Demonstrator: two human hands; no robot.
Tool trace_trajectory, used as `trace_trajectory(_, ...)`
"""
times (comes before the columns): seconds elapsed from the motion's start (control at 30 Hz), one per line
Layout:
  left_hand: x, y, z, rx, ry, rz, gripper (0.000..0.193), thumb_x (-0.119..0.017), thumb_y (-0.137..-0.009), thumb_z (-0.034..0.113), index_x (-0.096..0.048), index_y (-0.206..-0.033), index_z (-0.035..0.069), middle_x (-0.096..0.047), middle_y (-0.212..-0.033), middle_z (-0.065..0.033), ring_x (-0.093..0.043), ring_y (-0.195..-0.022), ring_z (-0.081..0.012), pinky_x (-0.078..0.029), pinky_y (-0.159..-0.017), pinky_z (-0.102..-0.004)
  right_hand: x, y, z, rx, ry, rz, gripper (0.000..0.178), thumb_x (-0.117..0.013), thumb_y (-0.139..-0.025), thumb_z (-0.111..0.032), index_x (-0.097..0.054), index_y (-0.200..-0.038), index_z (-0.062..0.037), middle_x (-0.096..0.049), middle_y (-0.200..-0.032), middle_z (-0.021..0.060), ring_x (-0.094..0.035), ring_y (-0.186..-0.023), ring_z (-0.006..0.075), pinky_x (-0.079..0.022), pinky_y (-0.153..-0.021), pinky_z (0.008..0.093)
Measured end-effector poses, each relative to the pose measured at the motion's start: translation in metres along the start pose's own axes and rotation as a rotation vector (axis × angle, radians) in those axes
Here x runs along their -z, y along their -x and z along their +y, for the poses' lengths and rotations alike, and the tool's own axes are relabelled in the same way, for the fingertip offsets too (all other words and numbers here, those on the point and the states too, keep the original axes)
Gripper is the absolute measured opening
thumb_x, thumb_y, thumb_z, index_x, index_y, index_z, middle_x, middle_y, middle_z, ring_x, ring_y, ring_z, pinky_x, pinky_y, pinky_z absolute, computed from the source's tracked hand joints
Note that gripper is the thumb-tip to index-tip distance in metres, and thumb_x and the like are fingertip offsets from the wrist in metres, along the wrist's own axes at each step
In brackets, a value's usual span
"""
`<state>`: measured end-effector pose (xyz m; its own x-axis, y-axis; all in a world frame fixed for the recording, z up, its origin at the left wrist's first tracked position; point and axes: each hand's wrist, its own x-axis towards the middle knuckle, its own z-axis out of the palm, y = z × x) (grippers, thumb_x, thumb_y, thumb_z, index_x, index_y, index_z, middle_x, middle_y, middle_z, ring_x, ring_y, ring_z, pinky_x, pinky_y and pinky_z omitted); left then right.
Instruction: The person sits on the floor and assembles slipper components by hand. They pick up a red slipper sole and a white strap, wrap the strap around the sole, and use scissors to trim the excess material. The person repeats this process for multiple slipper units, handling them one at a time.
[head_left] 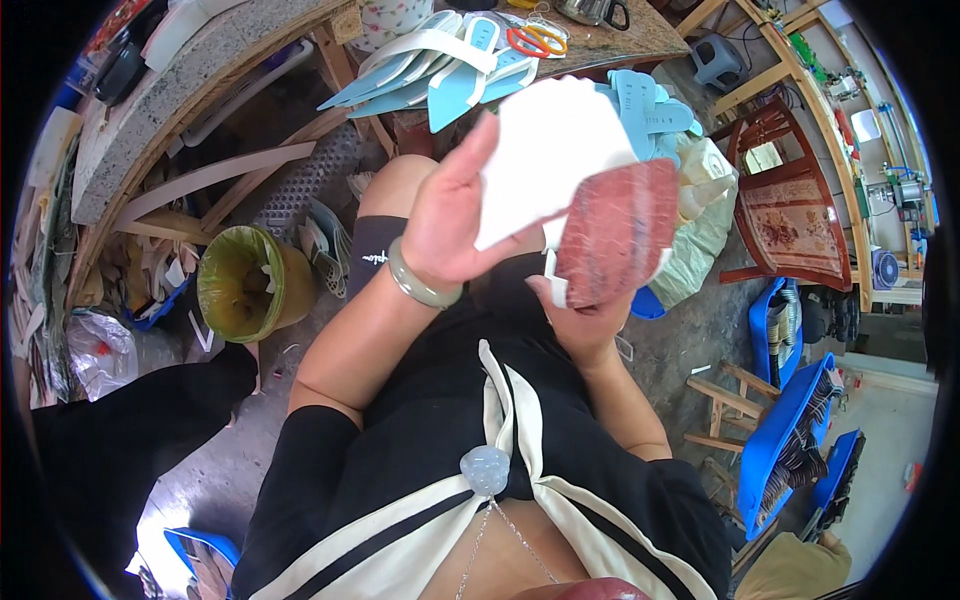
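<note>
My left hand (450, 225), with a pale bangle at its wrist, holds a white curved flat piece (550, 150) by its left edge; its thumb points up along that edge and the other fingers are partly hidden. In my right hand (590, 325) is a reddish-brown, streaked flat piece (615, 230) with white bits at its edge. The brown piece overlaps the lower right part of the white one. Both are held up above my lap. Beyond them, light-blue and white cut pieces (455, 75) lie stacked at the table edge, and more light-blue pieces (645, 115) lie to the right.
Scissors (537, 41) with orange and red handles rest on the table (620, 35). At left stands a yellow-lined bin (250, 285), near another person's dark-clothed leg (150, 420). On the right are a wooden chair (785, 200), a pale sack (695, 230) and blue crates (780, 450).
</note>
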<state>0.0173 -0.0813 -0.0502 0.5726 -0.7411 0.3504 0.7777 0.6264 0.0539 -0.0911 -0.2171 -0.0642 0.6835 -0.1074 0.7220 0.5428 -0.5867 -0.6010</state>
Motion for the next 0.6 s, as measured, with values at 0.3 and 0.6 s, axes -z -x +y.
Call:
trace_trajectory(0.3, -0.028, -0.006, -0.015, -0.121, -0.471, 0.127, 0.056, -0.030, -0.101, 0.038, -0.025, -0.144, 0.002, -0.040, -0.142, -0.0133, -0.044, -0.128, -0.0247, -0.035, -0.107, -0.0402, -0.003, 0.011, 0.013, -0.108, 0.119, -0.086, 0.050, -0.082, -0.067, -0.013, -0.055, -0.107, 0.0000, -0.065, -0.091, 0.0138, -0.066, -0.078, 0.0303, -0.050, -0.065, 0.0361)
trace_trajectory(0.6, -0.021, -0.002, -0.011, -0.090, -0.263, -0.019, 0.052, -0.029, -0.102, 0.034, -0.032, -0.141, 0.000, -0.047, -0.136, -0.0139, -0.050, -0.122, -0.0239, -0.040, -0.103, -0.0403, -0.002, 0.013, 0.017, -0.067, 0.163, -0.095, 0.054, -0.082, -0.067, -0.014, -0.052, -0.109, 0.0010, -0.063, -0.093, 0.0151, -0.065, -0.079, 0.0316, -0.050, -0.066, 0.0368)
